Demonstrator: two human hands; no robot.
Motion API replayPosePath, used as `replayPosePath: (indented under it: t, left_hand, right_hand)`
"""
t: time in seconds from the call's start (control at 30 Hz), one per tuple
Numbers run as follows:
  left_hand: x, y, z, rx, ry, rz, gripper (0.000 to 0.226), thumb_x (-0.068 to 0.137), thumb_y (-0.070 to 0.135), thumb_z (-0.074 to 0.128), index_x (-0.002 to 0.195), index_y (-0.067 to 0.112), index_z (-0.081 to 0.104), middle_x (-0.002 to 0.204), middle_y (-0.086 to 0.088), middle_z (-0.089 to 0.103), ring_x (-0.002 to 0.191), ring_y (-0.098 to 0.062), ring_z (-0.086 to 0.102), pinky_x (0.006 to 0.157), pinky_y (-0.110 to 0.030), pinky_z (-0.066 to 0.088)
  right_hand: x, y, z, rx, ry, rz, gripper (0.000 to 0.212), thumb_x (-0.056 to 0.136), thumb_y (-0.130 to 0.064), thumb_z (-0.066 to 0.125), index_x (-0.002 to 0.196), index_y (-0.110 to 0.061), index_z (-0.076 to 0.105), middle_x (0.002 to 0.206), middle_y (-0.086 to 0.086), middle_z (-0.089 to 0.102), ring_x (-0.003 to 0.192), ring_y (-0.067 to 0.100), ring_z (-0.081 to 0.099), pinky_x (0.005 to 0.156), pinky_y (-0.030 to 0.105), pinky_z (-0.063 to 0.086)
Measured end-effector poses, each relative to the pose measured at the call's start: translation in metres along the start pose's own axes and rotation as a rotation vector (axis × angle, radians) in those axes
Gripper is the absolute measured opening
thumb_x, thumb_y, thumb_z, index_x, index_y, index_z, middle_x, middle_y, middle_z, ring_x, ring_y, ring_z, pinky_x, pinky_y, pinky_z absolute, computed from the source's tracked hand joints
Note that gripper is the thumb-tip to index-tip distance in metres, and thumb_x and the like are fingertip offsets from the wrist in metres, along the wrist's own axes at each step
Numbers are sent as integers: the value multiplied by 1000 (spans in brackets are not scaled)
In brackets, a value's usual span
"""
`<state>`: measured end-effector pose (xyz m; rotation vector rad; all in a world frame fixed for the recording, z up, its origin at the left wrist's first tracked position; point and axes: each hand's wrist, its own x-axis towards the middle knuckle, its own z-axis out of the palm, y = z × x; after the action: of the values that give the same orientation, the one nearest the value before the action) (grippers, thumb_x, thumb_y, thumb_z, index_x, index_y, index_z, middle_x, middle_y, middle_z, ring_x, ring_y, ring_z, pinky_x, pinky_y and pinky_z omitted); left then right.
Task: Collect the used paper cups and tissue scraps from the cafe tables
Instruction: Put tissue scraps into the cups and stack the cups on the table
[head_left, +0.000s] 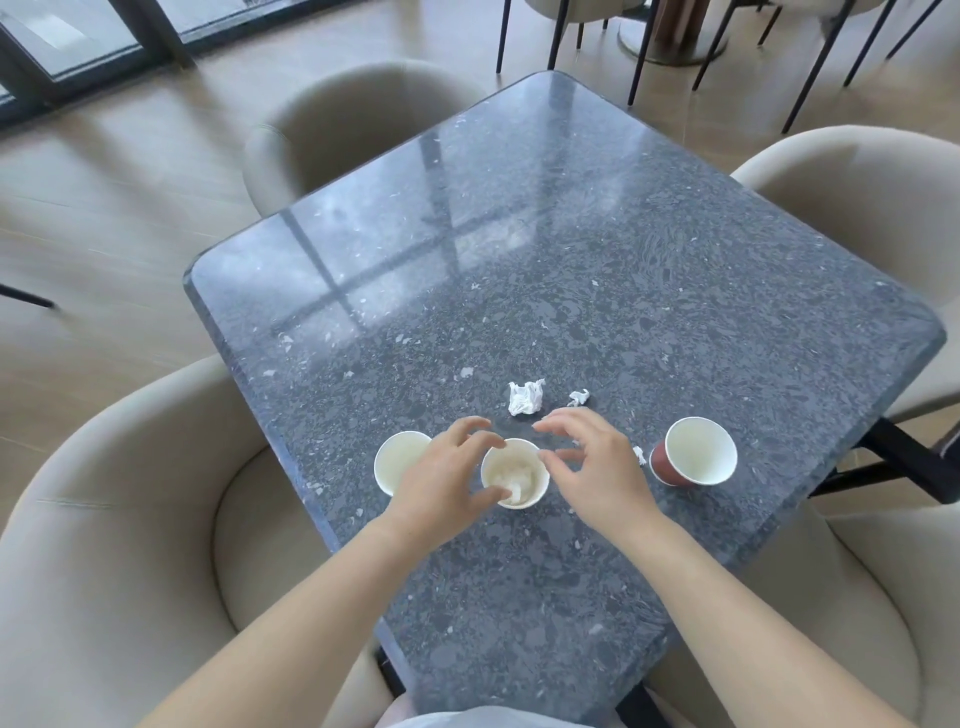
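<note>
Three paper cups stand near the front of the dark speckled table (571, 234). My left hand (441, 483) grips the middle cup (519, 470), which has crumpled tissue inside, with the thumb on the near rim and the fingers over the far rim. A second white cup (397, 457) stands just left of it, partly hidden by that hand. My right hand (597, 467) hovers beside the middle cup with fingers spread and holds nothing. A red-sided cup (696, 452) stands to the right. A crumpled tissue (525, 397), a smaller scrap (579, 397) and a tiny scrap (639, 455) lie on the table.
Beige padded armchairs surround the table: one at the near left (130, 493), one at the far left (353, 114), one at the right (857, 182) and one at the near right (831, 597). Another table's base and dark chair legs (670, 41) stand beyond.
</note>
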<state>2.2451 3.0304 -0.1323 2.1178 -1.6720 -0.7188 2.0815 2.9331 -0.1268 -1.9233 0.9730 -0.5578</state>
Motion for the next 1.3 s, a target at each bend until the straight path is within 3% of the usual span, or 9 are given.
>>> replayPosePath:
  t: [0.13,0.37,0.57,0.73,0.83,0.93,1.13,1.3]
  left_hand:
    - [17,0,-12,-12,40,15,38,84,39,61,119,26,52,129,9,48,117,-13,47,92,-32,44]
    - [72,1,-13,-5,-63,-48,33,87,32,57,119,26,52,122,6,54,112,-15,51,91,-36,45]
    - [113,-6,10,46,-167,-88,36,87,29,56,122,27,48,124,3,51,113,-18,50,88,-39,47]
    - [137,-9,29,70,-190,-70,43,86,25,58,125,33,45,130,6,44,115,-19,46,83,-43,50]
    - [142,-12,40,104,-255,-101,39,86,25,59,122,33,48,126,2,45,115,-21,44,82,-43,50]
    - [141,-13,44,134,-320,-110,22,84,23,60,106,26,59,111,-2,52,106,-24,52,79,-36,46]
    - [121,1,14,-61,-77,-124,14,83,23,62,96,20,63,93,0,58,87,-18,54,74,-28,41]
    - [65,15,-12,-118,27,-45,12,79,22,66,89,24,62,81,10,51,69,-9,49,66,-26,42]
  right_hand:
    - [16,11,-7,-74,28,12,26,79,-2,64,96,-21,66,99,-9,54,91,6,56,74,16,52]
    - [47,46,-9,-210,-20,92,22,79,-4,63,97,-18,65,98,-6,56,89,11,55,78,29,52]
    - [67,74,-2,-322,-77,185,20,81,-9,61,98,-20,63,107,-3,57,99,15,52,77,16,31]
    - [76,93,5,-393,-103,257,25,81,-7,59,105,-17,62,122,0,52,116,19,43,92,29,36]
    - [75,98,9,-389,-86,251,25,80,-2,58,100,-14,65,111,2,56,107,22,48,88,32,40]
    - [71,98,10,-336,-80,237,19,80,1,55,89,-11,67,93,7,61,89,25,56,75,26,41]
    - [52,70,0,-208,19,221,13,81,-2,62,83,-13,69,85,3,65,73,17,60,72,32,50]
    - [20,17,-9,-71,102,82,17,79,-6,66,81,-23,67,81,-10,64,70,5,59,64,17,48]
